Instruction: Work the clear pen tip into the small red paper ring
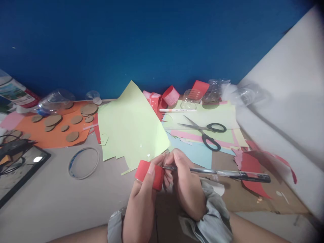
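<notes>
My left hand (145, 194) is wrapped round a small red paper piece (149, 175), its thumb lying across the front. Close against it, my right hand (186, 179) pinches a clear pen with a black cap on its far end (227, 173). The pen lies nearly level, its tip pointing left at the right side of the red piece. Whether the tip touches the red piece is hard to tell. Just beyond both hands lies a large light green sheet (131, 125) with cut edges. Some fingertips of both hands overlap between the red piece and the pen.
Open scissors (199, 128) lie on coloured paper at the right, near a white marker (177, 110). Cardboard discs (72, 136) rest on orange paper (83, 131) at the left. A tape ring (84, 163), a dark-framed device (22, 172), plastic cups (191, 98) and red scraps (253, 172) surround the hands.
</notes>
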The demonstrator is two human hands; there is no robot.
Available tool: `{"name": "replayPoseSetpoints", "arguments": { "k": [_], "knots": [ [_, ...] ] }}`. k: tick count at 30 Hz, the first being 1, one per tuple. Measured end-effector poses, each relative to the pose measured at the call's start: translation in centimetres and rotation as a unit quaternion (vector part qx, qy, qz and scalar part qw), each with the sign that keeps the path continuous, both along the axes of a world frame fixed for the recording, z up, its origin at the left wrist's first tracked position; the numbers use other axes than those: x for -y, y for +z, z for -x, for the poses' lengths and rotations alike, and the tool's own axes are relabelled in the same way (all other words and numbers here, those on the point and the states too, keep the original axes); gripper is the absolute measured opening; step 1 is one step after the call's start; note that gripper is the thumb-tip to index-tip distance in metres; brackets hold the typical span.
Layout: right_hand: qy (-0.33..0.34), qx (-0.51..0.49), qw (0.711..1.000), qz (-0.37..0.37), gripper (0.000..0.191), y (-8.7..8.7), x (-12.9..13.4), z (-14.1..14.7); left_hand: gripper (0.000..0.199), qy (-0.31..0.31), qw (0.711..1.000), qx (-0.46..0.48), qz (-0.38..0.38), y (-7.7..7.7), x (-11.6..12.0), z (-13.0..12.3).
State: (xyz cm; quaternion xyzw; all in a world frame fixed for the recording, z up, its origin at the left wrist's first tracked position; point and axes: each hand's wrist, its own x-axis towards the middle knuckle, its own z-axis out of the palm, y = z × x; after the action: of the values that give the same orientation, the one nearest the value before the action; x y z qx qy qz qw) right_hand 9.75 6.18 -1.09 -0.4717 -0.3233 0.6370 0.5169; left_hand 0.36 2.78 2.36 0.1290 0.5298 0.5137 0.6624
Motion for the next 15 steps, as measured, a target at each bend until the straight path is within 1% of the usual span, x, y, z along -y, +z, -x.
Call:
{"name": "replayPoseSetpoints", "arguments": {
  "k": [5,10,15],
  "knots": [
    [-0.004,-0.01,1.0,-0.005,0.055,-0.02,0.01,0.16,0.045,0.001,1.0,-0.01,-0.004,-0.35,0.26,0.18],
    [-0.001,-0.052,0.999,0.007,0.054,0.3,0.0,0.4,0.044,-0.012,0.999,-0.034,0.015,-0.61,0.59,0.46],
    [-0.006,-0.035,0.999,-0.008,0.053,0.11,0.0,0.3,0.045,-0.013,0.999,-0.045,0.01,-0.66,0.69,0.44]
  ]
}}
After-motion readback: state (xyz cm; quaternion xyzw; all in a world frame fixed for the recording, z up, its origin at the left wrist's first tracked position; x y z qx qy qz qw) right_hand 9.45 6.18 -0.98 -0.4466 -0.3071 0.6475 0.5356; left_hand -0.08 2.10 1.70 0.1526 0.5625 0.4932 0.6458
